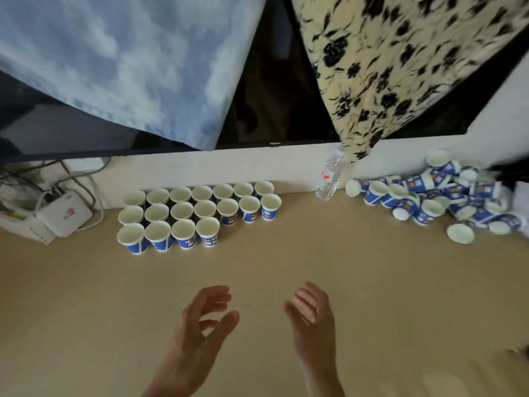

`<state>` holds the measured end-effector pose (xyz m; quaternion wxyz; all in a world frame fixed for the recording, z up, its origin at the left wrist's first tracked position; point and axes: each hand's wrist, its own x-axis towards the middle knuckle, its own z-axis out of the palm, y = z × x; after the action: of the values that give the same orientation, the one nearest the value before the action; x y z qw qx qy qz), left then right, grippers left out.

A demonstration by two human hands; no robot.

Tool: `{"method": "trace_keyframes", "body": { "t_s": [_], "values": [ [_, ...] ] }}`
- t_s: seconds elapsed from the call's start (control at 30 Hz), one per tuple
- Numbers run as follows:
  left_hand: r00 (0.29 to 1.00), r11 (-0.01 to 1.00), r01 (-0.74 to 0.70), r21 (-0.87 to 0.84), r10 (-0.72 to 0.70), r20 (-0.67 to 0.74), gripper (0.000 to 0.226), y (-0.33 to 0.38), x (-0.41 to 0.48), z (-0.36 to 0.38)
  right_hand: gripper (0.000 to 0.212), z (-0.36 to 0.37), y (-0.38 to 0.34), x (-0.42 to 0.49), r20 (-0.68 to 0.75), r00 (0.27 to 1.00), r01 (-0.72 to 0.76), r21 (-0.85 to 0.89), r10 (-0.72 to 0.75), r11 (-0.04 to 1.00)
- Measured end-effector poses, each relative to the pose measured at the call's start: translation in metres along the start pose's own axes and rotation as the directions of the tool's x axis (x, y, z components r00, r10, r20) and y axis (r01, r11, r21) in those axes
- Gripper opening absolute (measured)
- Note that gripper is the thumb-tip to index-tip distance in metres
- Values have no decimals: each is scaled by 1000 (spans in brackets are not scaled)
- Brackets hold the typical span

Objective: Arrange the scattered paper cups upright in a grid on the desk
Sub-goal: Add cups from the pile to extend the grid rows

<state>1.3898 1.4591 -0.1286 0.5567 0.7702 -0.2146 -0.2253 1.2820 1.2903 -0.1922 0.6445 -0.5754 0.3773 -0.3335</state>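
Hovering over the bare desk [286, 262], the left hand [197, 333] and right hand [312, 325] hold nothing, fingers loose and spread. I think they wait between cups. The grid of cups [197, 213] stands upright against the back wall, rows touching so they stay neat; the front row has just four cups. The pile of cups [435, 196] lies tipped over far to the right. The cups are blue outside, white inside.
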Motion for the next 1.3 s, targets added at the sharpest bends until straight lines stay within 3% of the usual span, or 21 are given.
{"method": "trace_keyframes", "body": {
  "t_s": [0.2, 0.47, 0.67, 0.77, 0.97, 1.3],
  "values": [
    [998, 999, -34, 25, 33, 60, 26, 53, -36, 63, 42, -79, -61, -24, 10, 999, -35, 58, 34, 998],
    [982, 993, -121, -3, 120, 146, 23, 108, -56, 169, 40, -174, -97, -23, -50, 999, -11, 90, 16, 996],
    [960, 988, -146, -50, 153, 235, 34, 131, -60, 243, 39, -244, -102, -16, -102, 994, -17, 62, 24, 998],
    [950, 990, -130, -49, 138, 281, 24, 137, -56, 277, 41, -276, -101, -9, -125, 992, -26, 18, 28, 1000],
    [936, 994, -101, -43, 110, 333, 23, 145, -28, 340, 38, -337, -93, 36, -204, 977, -69, -51, 57, 996],
    [947, 997, -22, -74, 44, 317, 21, 170, 54, 468, 37, -418, -98, 161, -88, 988, -142, -205, 127, 968]
  ]
}}
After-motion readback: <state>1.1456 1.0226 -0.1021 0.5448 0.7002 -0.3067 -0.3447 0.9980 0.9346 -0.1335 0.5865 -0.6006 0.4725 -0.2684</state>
